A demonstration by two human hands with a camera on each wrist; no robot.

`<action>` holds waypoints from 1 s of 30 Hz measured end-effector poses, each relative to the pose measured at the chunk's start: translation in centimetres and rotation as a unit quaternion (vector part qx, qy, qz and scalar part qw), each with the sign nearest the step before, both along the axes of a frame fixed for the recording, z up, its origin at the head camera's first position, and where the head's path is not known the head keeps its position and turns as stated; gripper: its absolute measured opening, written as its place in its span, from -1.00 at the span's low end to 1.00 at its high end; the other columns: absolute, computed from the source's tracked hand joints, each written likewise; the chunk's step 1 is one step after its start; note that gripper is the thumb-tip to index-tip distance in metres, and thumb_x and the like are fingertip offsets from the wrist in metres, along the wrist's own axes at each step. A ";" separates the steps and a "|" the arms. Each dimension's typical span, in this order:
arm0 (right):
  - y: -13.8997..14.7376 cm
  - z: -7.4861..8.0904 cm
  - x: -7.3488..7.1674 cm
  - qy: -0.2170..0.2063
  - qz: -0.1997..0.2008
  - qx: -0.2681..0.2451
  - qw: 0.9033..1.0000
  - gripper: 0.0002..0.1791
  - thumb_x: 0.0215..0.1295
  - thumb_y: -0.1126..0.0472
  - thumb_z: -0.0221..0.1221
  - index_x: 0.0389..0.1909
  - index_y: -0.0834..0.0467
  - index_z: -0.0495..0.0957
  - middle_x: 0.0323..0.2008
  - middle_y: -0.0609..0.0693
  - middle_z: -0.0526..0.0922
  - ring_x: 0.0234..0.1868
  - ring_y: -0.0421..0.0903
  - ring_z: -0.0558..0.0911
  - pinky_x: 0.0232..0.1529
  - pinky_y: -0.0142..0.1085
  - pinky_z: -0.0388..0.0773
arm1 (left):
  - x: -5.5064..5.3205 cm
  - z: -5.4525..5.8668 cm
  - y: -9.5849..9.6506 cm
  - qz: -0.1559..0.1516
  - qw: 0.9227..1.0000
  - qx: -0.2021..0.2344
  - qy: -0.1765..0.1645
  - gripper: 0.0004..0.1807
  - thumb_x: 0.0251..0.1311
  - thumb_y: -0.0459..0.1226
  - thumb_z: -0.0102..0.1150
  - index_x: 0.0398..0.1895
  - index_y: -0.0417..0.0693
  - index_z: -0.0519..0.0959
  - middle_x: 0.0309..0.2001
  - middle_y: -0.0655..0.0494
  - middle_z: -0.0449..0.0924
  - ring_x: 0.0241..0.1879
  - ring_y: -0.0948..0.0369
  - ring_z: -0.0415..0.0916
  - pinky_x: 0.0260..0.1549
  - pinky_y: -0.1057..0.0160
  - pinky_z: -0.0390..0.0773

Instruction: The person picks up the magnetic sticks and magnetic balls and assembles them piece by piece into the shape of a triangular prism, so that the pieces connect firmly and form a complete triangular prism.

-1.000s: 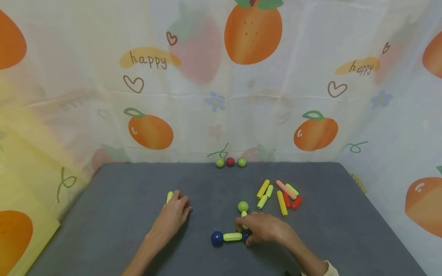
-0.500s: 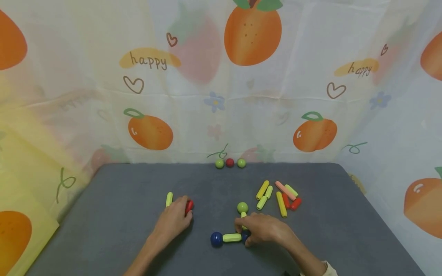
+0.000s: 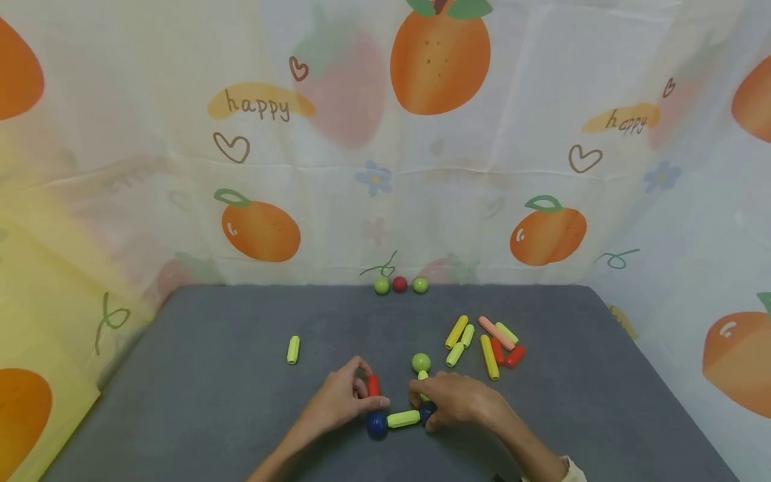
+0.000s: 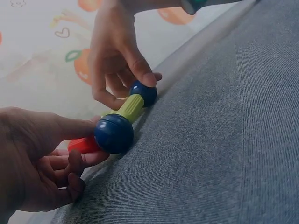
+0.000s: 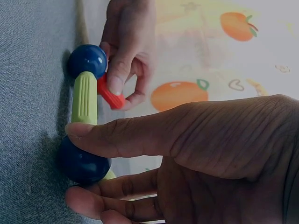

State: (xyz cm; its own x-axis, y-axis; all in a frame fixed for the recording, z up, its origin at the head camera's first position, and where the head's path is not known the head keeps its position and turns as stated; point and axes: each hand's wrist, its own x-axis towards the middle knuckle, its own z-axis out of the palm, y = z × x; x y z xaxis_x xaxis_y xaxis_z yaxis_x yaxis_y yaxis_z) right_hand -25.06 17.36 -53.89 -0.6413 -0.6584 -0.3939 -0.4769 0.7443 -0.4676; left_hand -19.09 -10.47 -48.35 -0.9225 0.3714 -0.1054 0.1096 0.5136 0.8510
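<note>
My left hand (image 3: 340, 398) pinches a short red rod (image 3: 374, 386) between thumb and fingers, its near end right at the left blue ball (image 3: 377, 424). A yellow-green ribbed rod (image 3: 403, 419) joins that ball to the right blue ball (image 5: 84, 161). My right hand (image 3: 460, 398) grips the right blue ball, thumb on one side and fingers on the other. From there another yellow-green rod (image 3: 423, 377), partly hidden by the right fingers, leads back to a green ball (image 3: 421, 363). In the left wrist view the red rod (image 4: 84, 145) lies behind the nearer blue ball (image 4: 114, 134).
A lone yellow-green rod (image 3: 293, 350) lies at the left. Several yellow, green, pink and red rods (image 3: 490, 358) are scattered at the right. Two green balls and a red ball (image 3: 400, 284) line the far edge of the grey table (image 3: 229, 321), before a printed cloth (image 3: 337, 214).
My left hand has picked up the red rod and carried it right and nearer to the left blue ball. The yellow-green rod at the left is now uncovered. My right hand stays on its ball.
</note>
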 end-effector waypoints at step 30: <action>-0.4 -1.0 -1.3 -0.103 -0.066 -0.118 0.985 -0.66 0.36 -0.23 0.33 -0.28 -0.09 0.50 -0.49 -0.12 0.62 -0.62 -0.11 0.68 -0.58 -0.30 0.47 | 1.0 -1.1 1.7 -0.017 0.998 0.023 0.060 -0.78 0.26 -0.31 0.33 -0.08 -0.16 0.58 -0.34 0.13 0.55 -0.42 0.41 0.41 -0.40 0.40 0.44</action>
State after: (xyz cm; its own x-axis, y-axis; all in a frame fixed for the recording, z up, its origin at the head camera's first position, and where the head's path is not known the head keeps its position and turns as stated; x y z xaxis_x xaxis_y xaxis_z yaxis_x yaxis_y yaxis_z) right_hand -26.34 16.98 -54.84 -0.6500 -0.6630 -0.3715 -0.2593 0.6530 -0.7116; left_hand -18.05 -8.72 -49.49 -0.9140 0.4052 0.0223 0.2285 0.4685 0.8534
